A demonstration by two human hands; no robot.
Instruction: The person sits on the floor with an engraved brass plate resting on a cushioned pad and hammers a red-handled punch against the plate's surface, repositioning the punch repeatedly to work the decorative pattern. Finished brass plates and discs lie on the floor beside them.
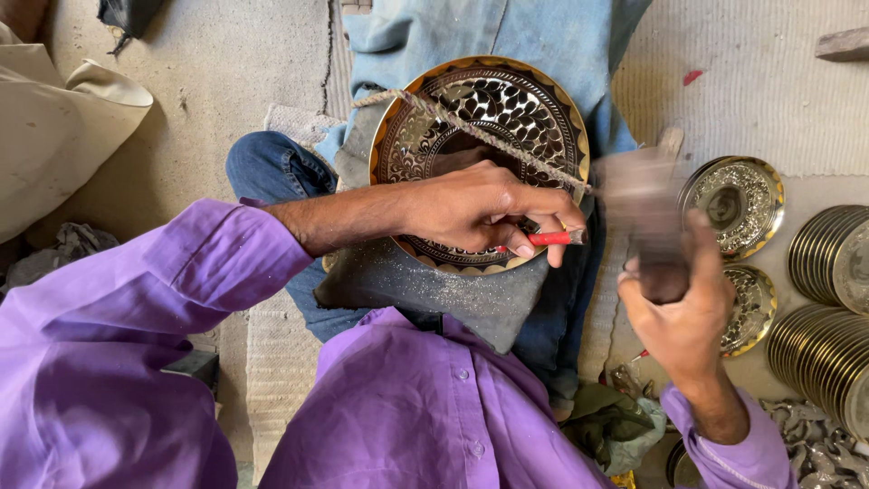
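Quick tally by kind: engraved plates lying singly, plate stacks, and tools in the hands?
Engraved plates lying singly: 3, the big plate on the lap and two small plates
Plate stacks: 2
Tools: 2, red-handled chisel in left hand, blurred mallet in right hand
Total: 7

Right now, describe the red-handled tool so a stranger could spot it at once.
Start at the large engraved brass plate on the person's lap. The left hand rests on its lower rim, pinching a thin chisel. Its red shaft sets it apart from the blurred mallet in the right hand.
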